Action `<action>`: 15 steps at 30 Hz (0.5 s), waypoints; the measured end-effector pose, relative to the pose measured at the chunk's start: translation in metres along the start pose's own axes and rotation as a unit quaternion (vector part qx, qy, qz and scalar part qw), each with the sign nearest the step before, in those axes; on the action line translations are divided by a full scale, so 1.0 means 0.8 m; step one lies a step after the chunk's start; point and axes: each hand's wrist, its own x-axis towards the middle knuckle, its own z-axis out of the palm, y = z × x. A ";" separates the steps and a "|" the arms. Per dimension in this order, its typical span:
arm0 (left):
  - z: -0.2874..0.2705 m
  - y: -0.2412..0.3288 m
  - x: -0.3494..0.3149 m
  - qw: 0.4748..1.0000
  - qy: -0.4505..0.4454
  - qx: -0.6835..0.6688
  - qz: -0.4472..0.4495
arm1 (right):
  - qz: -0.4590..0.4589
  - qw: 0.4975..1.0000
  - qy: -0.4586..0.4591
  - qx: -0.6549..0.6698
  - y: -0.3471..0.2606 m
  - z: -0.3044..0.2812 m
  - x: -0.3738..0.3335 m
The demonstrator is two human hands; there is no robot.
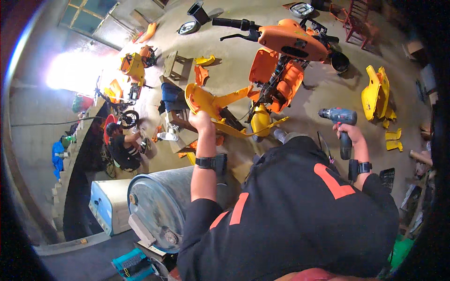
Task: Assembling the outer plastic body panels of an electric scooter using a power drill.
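My left hand [201, 122] is closed on a curved yellow plastic scooter panel [206, 99], which has long arms reaching right toward the scooter. In my right hand [351, 132] is a cordless drill [338, 115], gripped by its handle, with its chuck toward the left. Ahead of me stands a partly stripped scooter [271, 89] with orange front bodywork [293, 40] and a bare frame in its middle. A yellow rear part [260, 121] sits at its near end, just right of the held panel. How my left fingers wrap the panel is partly hidden.
Yellow panels [375, 96] lie on the floor at right, with smaller yellow pieces [393, 139] nearer. A blue drum [161, 206] lies close on my left. Beyond it a person [124, 149] crouches near another yellow scooter [133, 70]. A wooden stool [177, 65] stands far left of centre.
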 end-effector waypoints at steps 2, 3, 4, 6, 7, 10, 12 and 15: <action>-0.014 -0.034 0.001 0.997 0.056 0.057 -0.016 | -0.023 1.000 0.011 -0.005 -0.008 0.009 0.005; -0.015 -0.044 0.000 0.994 0.077 0.083 -0.009 | -0.025 1.000 0.012 -0.002 -0.010 0.012 0.010; -0.016 -0.054 -0.003 0.994 0.074 0.083 -0.007 | -0.015 1.000 0.012 0.005 -0.010 0.014 0.015; -0.012 -0.064 -0.020 0.996 0.088 0.025 -0.023 | -0.018 1.000 0.004 0.019 -0.011 0.021 0.020; -0.011 -0.074 -0.021 0.996 0.086 0.024 -0.023 | -0.019 1.000 0.006 0.019 -0.011 0.023 0.021; -0.021 -0.121 -0.021 0.995 0.101 0.024 0.009 | -0.007 1.000 -0.008 -0.003 -0.014 0.032 0.024; -0.027 -0.143 -0.026 0.991 0.108 0.079 0.030 | -0.007 1.000 -0.015 0.002 -0.012 0.035 0.026; -0.025 -0.165 -0.034 0.991 0.103 0.078 0.030 | 0.005 1.000 -0.021 0.009 0.000 0.027 0.030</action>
